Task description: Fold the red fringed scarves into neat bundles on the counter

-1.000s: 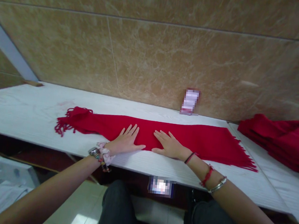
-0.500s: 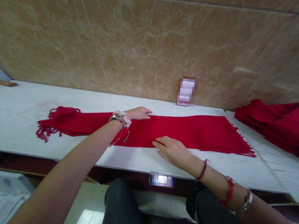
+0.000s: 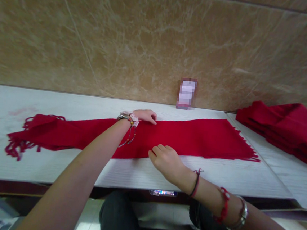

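A long red scarf (image 3: 194, 137) with fringed ends lies flat across the white table (image 3: 56, 163). My left hand (image 3: 146, 115) reaches over it and its curled fingers pinch the scarf's far edge near the middle. My right hand (image 3: 165, 159) rests at the near edge of the scarf, fingers bent and closed on the cloth. The left fringe (image 3: 17, 145) is bunched; the right fringe (image 3: 250, 153) lies spread.
A stack of folded red scarves (image 3: 283, 124) sits at the right on an adjoining white table. A small blurred card (image 3: 186, 93) leans against the brown marble wall (image 3: 150, 38). My dark-trousered knees are under the table's front edge.
Both hands lay flat on the scarf's middle a second ago. The left hand moved to the far edge, the right hand curled onto the near edge. The view shifted right.
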Available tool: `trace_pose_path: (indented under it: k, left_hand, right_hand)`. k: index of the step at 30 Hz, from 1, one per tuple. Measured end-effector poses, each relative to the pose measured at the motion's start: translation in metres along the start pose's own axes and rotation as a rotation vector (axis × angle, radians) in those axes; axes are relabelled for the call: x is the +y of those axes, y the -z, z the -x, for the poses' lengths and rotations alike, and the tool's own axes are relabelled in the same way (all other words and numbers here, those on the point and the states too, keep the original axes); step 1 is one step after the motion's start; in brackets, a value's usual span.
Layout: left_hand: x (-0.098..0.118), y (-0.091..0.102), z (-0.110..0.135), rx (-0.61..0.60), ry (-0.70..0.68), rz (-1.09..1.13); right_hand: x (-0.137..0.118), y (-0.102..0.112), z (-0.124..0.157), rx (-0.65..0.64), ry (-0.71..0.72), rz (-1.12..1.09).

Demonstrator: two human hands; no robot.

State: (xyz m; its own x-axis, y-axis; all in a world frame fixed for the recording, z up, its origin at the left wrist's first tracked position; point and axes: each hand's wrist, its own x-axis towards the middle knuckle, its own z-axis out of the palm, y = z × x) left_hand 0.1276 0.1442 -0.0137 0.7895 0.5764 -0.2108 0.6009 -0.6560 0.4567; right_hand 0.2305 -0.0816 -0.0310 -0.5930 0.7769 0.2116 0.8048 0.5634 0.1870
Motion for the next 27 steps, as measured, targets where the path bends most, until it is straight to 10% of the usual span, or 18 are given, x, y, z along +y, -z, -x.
trace_pose_path:
  k: [8,14,22,27]
  left_hand:
    - [-0.004,0.006,0.003,-0.019,-0.002,0.114]
    - [0.014,0.016,0.004,0.178,-0.002,0.543]
    - [0.126,0.051,-0.053,0.292,-0.161,0.722]
    - [0.203,0.036,-0.127,0.231,-0.222,0.541]
  right_hand:
    - [0.005,-0.009,0.004,0.119,0.036,0.083]
    - [0.033,0.018,0.018,0.263,-0.035,0.152]
    - [0.111,0.067,0.098,0.388,-0.344,0.184]
    - [0.160,0.062,0.167,0.398,-0.573,0.046]
